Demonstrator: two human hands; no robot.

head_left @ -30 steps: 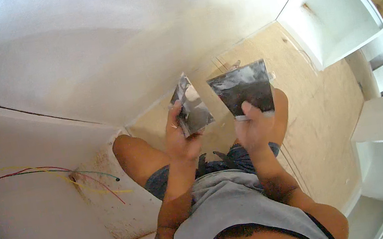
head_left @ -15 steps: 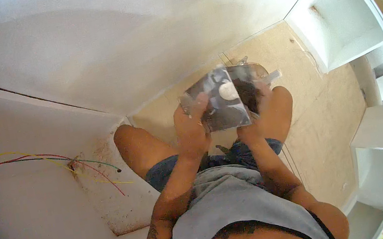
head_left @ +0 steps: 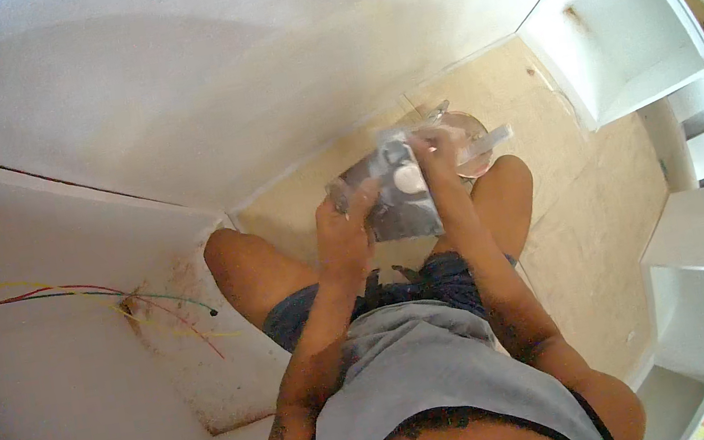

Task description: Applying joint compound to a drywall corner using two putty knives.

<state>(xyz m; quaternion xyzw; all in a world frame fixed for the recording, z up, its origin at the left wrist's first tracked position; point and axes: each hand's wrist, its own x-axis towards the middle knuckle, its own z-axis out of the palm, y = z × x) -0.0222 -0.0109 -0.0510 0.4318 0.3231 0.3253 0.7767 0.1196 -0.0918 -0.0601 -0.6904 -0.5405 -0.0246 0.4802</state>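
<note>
Plate (head_left: 407,219) at frame centre seems light, stiff, best held edgewise, left hand (head_left: 345,232) gripping it, right hand (head_left: 441,156) too blurred to tell its grip

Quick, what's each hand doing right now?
Left hand: closed, holding a dark plate.
Right hand: at the plate's far right edge, blurred; its grip cannot be told.

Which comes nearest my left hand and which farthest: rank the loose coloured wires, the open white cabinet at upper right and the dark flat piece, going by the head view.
1. Dark flat piece: in the left hand, extending to its right.
2. Loose coloured wires: off to the left, beyond the left knee.
3. Open white cabinet: far off at upper right.
</note>
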